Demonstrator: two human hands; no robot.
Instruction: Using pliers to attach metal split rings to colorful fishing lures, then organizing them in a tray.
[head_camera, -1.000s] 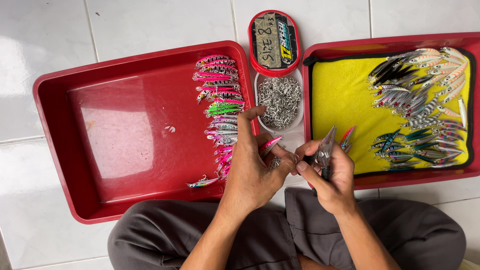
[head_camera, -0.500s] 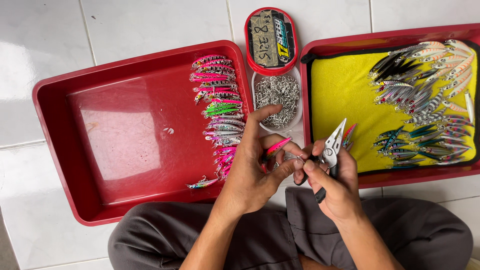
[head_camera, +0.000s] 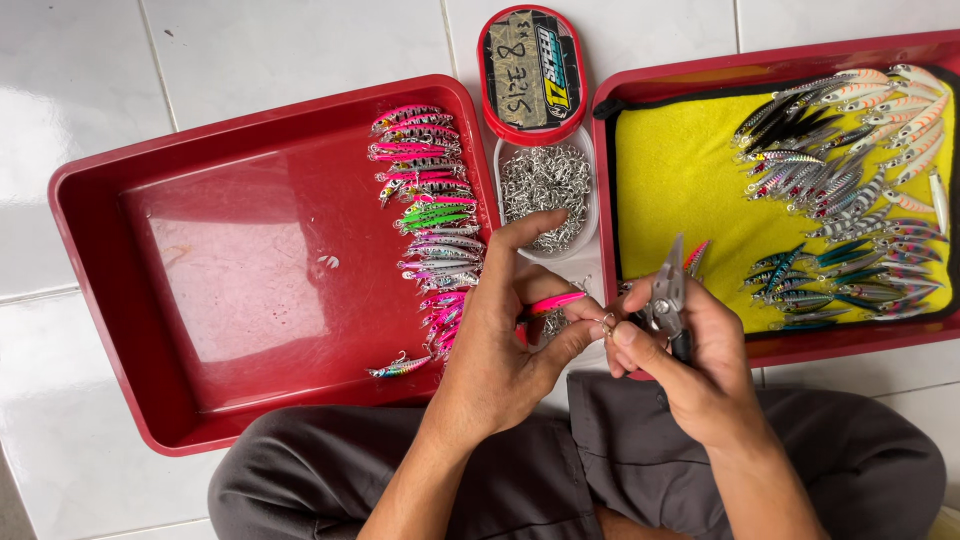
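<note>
From the head camera, looking down over the person's lap, the left hand (head_camera: 505, 340) is curled closed around a pink fishing lure (head_camera: 553, 301), pinched between thumb and fingers with its tip pointing right. The right hand (head_camera: 690, 365) is closed around a pair of small metal pliers (head_camera: 668, 290), whose nose points up and slightly left. Between the two hands sits a small metal ring (head_camera: 605, 321) at the lure's end; it looks as if the fingertips of both hands meet there, though the ring is too small to tell exactly how it sits.

The left red tray (head_camera: 150, 300) holds a column of finished lures (head_camera: 425, 215) along its right wall, pink, green and silver, and one stray lure (head_camera: 398, 368) lying apart near the front. The right red tray (head_camera: 780, 345) is lined with a yellow cloth (head_camera: 680, 180), and on it lie bunches of silvery, dark and teal lures (head_camera: 850, 170). Between the trays stands a clear tub (head_camera: 590, 215) full of small metal rings, and just above it its red-rimmed lid (head_camera: 530, 70). Everything rests on a white tiled floor (head_camera: 200, 50).
</note>
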